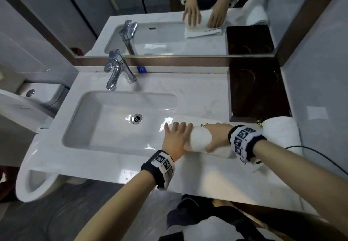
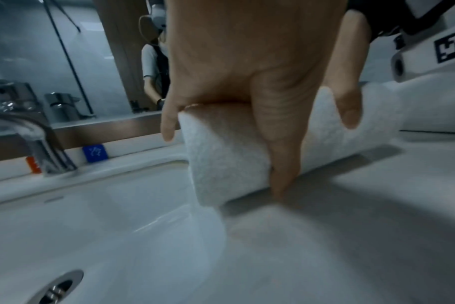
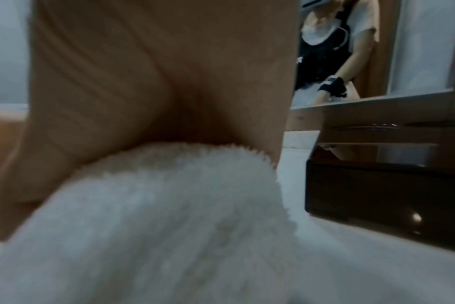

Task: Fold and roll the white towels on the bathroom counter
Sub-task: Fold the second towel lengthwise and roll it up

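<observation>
A white towel lies on the marble counter (image 1: 207,176) just right of the sink, its near part wound into a thick roll (image 1: 200,140) and its flat tail (image 1: 190,120) stretching toward the mirror. My left hand (image 1: 176,137) presses the roll's left end with straight, spread fingers. In the left wrist view that hand (image 2: 247,61) lies over the roll (image 2: 221,154), thumb down the near side to the counter. My right hand (image 1: 216,135) lies flat over the right half; its palm (image 3: 156,82) rests on the terry cloth (image 3: 169,205). A second rolled towel (image 1: 280,131) sits at the far right.
A dark wooden tray (image 1: 258,94) stands behind the towels against the right wall. The sink basin (image 1: 90,120) with its drain (image 1: 136,118) and a chrome faucet (image 1: 116,71) fill the left. A mirror runs along the back. A black cable (image 1: 320,156) trails at the right.
</observation>
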A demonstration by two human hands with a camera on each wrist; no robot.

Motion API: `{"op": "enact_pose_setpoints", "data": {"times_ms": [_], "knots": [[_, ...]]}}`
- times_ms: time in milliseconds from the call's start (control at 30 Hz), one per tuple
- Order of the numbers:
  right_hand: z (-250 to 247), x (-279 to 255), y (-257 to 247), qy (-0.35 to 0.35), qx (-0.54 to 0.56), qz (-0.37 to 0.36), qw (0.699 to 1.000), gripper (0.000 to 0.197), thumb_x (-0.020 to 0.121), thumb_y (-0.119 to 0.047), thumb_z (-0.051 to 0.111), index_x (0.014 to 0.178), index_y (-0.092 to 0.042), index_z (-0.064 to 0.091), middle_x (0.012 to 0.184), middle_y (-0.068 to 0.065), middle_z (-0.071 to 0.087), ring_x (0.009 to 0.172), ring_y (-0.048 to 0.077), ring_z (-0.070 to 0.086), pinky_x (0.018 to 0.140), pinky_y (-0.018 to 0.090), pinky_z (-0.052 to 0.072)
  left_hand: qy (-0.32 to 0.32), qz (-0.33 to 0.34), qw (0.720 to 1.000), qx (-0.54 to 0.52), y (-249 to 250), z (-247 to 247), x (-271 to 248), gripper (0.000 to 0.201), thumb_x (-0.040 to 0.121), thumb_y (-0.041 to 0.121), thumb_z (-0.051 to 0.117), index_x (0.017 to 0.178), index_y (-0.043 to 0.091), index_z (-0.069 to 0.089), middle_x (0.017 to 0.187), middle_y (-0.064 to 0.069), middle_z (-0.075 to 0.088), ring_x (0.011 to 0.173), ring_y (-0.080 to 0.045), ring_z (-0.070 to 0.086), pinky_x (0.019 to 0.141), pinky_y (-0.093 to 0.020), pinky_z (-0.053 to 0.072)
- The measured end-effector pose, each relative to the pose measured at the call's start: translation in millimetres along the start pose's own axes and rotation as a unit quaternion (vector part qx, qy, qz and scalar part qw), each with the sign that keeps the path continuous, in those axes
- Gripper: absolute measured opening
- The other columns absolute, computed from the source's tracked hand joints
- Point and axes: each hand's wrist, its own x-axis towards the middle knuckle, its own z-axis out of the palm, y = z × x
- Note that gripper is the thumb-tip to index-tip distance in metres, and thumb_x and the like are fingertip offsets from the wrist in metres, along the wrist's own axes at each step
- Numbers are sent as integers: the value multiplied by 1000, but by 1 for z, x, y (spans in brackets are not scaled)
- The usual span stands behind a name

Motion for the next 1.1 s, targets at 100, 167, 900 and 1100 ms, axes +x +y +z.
{"op": "enact_pose_setpoints", "data": {"times_ms": [100,167,900,1100], "knots": [[-1,-5,6,-28,36,0,999,73,58,-54,71,119,-26,43,109,-5,60,98,19,58,80,33,48,-13,-11,993,-115,0,-1,2,71,74,33,67,136,22,34,130,-4,42,123,-31,35,88,-43,36],[4,-11,12,-6,46,0,999,77,57,-61,69,121,-29,42,112,-6,59,100,19,56,78,32,44,-60,-2,985,-163,-2,-9,10,69,68,31,72,128,21,40,119,-5,48,115,-30,39,76,-38,37],[51,-37,51,143,368,131,909,65,56,-55,80,107,-25,55,119,3,60,96,14,50,69,23,41,-56,-170,874,-452,-27,-8,41,76,58,61,79,116,13,63,112,-3,68,107,-22,63,92,-33,51],[66,-64,52,209,536,192,795,103,65,-34,84,145,-22,21,144,8,37,112,22,48,53,24,50,-94,-114,859,-491,-12,-20,48,105,46,76,71,125,11,55,122,-6,63,115,-25,59,101,-43,47]]}}
